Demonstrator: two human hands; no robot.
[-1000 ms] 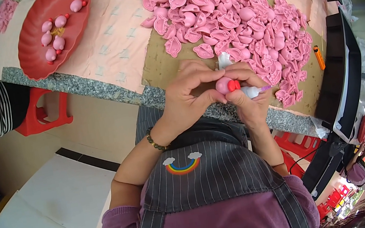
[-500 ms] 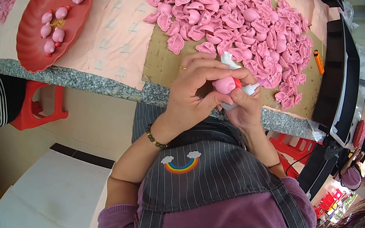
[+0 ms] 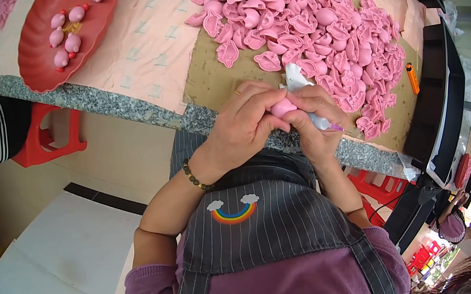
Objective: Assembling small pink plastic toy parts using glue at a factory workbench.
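My left hand (image 3: 238,126) and right hand (image 3: 316,139) pinched a small round pink toy piece (image 3: 282,108) between thumbs and fingers by the granite surface (image 3: 116,104)'s near edge, my right also curled around a purple-tipped squeeze bottle (image 3: 320,122); pink half-shells (image 3: 291,32) lay heaped beyond.

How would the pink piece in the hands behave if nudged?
The pink piece would probably roll or wobble, its visible side being rounded. It seems fairly stiff: no clear dent shows where the left hand and right hand grip it. It is likely light, looking small beside the hands.
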